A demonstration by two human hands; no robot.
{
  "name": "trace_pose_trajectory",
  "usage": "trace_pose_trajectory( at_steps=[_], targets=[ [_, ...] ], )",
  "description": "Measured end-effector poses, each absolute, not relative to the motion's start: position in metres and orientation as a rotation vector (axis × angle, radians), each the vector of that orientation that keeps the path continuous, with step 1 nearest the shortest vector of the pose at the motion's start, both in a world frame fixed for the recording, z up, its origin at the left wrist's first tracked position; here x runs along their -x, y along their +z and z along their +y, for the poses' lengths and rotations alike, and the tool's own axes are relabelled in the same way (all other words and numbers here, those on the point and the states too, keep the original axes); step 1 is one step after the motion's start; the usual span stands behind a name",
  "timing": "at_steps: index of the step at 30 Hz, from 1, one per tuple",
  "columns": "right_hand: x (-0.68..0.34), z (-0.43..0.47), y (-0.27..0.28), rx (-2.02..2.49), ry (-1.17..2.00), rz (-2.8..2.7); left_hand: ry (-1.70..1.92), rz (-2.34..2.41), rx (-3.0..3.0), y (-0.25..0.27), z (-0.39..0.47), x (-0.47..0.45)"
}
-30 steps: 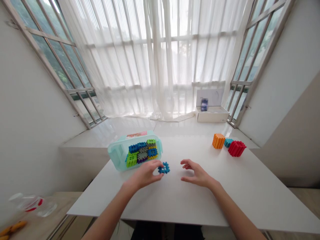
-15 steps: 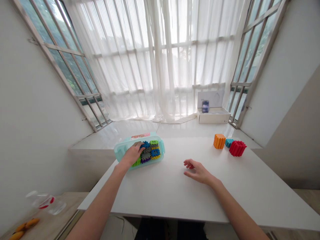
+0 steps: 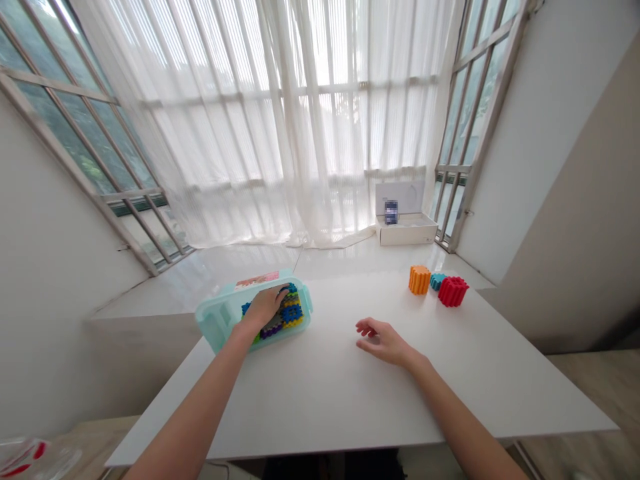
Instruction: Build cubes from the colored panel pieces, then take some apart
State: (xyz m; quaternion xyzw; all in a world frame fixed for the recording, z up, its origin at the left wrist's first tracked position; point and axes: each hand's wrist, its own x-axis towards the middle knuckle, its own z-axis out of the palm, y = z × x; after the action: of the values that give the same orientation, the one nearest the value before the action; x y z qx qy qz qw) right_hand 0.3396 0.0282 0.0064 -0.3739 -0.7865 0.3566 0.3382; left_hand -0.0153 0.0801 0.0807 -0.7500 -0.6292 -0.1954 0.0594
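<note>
My left hand (image 3: pixel 267 308) reaches into a pale teal plastic tub (image 3: pixel 210 320) at the left of the table, its fingers bent down over the pieces at the right back corner. What is between the fingertips is mostly covered; blue and lime edges show beside them. Notched, gear-edged plastic pieces fill that end of the tub, among them a blue and yellow stack (image 3: pixel 292 315) and a purple piece (image 3: pixel 271 331). My right hand (image 3: pixel 384 341) rests by its side on the white table, fingers loosely curled, thumb apart, holding nothing.
An orange stack (image 3: pixel 419 280), a teal stack (image 3: pixel 437 281) and a red stack (image 3: pixel 453 292) of notched pieces stand at the right. Behind them, an open white box (image 3: pixel 407 231) sits on the sill before a sheer curtain (image 3: pixel 320 133). A plastic bottle (image 3: pixel 35 460) lies lower left.
My left hand has shifted right within the tub, over the lime pieces at its back corner. My right hand keeps its pose. The view has turned, so the scene sits further left.
</note>
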Motion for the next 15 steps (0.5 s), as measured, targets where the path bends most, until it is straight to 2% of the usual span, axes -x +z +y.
trace_pose_trajectory(
  at_steps=[4, 6, 10, 15],
  targets=[
    [-0.344, 0.034, 0.008, 0.998, 0.791, -1.988, -0.586, -1.89, 2.17, 0.076, 0.077, 0.014],
    [-0.35, 0.039, 0.011, 1.009, 0.648, -1.902, -0.713, -1.807, 2.054, 0.071, 0.068, 0.008],
    [-0.38, 0.052, 0.019, 1.112, 0.192, -1.545, -1.072, -1.523, 2.009, 0.051, 0.04, -0.016],
    [-0.452, 0.074, 0.022, 1.449, -0.28, -1.041, -1.164, -1.222, 2.315, 0.026, 0.013, -0.05]
  ],
)
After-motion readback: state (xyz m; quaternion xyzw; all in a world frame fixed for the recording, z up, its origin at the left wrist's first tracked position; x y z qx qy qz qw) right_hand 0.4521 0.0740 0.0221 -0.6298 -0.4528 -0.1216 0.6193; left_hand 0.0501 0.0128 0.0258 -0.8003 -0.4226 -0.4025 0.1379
